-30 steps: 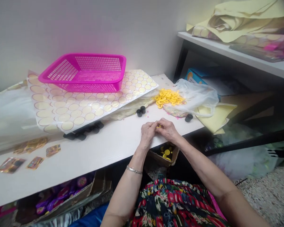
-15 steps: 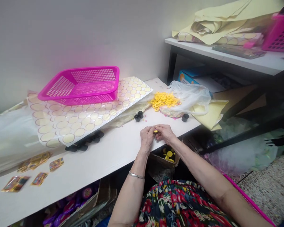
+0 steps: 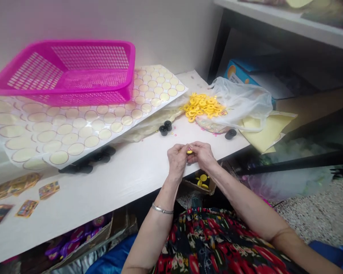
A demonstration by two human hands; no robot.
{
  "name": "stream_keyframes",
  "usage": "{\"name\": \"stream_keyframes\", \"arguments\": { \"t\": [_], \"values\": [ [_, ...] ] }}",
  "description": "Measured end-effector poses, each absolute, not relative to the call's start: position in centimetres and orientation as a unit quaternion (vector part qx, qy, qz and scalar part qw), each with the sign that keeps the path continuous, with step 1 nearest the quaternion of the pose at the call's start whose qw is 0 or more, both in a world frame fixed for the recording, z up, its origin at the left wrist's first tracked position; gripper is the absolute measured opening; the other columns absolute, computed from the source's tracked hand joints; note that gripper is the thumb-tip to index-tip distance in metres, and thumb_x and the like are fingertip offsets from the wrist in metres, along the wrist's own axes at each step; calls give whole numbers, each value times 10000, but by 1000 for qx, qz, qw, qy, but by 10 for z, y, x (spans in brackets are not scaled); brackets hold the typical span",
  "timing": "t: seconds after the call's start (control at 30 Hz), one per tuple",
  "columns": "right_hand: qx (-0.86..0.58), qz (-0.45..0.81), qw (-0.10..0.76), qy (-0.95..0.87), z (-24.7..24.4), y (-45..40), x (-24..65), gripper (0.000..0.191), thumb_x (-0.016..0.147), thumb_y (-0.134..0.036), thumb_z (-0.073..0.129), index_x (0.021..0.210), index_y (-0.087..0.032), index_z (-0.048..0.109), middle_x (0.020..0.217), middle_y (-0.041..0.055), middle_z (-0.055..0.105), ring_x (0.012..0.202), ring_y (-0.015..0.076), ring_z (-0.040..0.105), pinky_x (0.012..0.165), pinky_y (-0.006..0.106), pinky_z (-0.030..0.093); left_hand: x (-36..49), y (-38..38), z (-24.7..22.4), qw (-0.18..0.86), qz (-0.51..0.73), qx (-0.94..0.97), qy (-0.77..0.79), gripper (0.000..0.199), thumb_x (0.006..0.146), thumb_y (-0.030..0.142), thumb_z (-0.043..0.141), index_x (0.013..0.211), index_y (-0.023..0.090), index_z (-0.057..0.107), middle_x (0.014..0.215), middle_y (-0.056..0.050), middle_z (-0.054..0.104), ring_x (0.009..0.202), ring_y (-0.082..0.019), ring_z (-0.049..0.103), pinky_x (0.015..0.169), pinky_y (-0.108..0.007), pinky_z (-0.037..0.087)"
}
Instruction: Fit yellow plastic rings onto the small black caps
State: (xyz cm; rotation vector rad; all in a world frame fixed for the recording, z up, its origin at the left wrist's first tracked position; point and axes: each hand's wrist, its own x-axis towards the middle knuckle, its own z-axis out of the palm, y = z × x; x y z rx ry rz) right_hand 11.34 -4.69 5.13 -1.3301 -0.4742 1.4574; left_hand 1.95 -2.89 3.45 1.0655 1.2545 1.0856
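Note:
My left hand (image 3: 177, 160) and my right hand (image 3: 202, 154) meet over the front edge of the white table. Between their fingertips they pinch a small yellow piece (image 3: 189, 152), largely covered by the fingers. Behind them lies a heap of yellow ring-like pieces (image 3: 204, 105). Two black caps (image 3: 165, 128) stand to the left of the heap, and another black cap (image 3: 230, 134) is at the right. Tiny pink rings are scattered near a small clear bag (image 3: 212, 125).
A pink basket (image 3: 94, 99) rests on sheets of round stickers (image 3: 103, 134) at the left. Shiny cards (image 3: 27, 208) and more black caps (image 3: 103, 154) lie nearer. A thin plastic bag (image 3: 246, 101) is behind right. Below the edge, a box (image 3: 213, 189) holds yellow and black pieces.
The view has moved closer and tilted down, so the upper shelf is mostly out of frame. Both hands still hold the small yellow piece together.

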Motion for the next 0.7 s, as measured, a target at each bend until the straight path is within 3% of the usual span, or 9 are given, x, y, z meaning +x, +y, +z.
{"name": "stream_keyframes", "arguments": {
  "t": [0.27,0.5,0.7],
  "values": [
    [-546,619,525,-205,53,-49,114,122,704,-237,607,666,-129,564,498,30,610,387,121,572,364,204,485,18,-24,46,629,440,377,519,250,590,346,674,578,114,581,443,27,501,365,-40,378,361,-179,263],
    [-496,676,481,-257,55,-50,130,256,594,-205,754,782,-112,607,603,35,661,457,94,598,459,195,533,10,-14,48,627,373,442,521,182,583,290,641,555,122,578,401,24,486,357,-65,409,372,-196,277],
    [-521,681,457,-238,60,-43,133,211,575,-103,739,729,-109,595,599,16,644,432,79,580,430,179,526,8,0,49,582,312,533,529,343,566,414,684,466,137,509,379,41,428,367,-52,360,380,-199,227]
  ]
}}
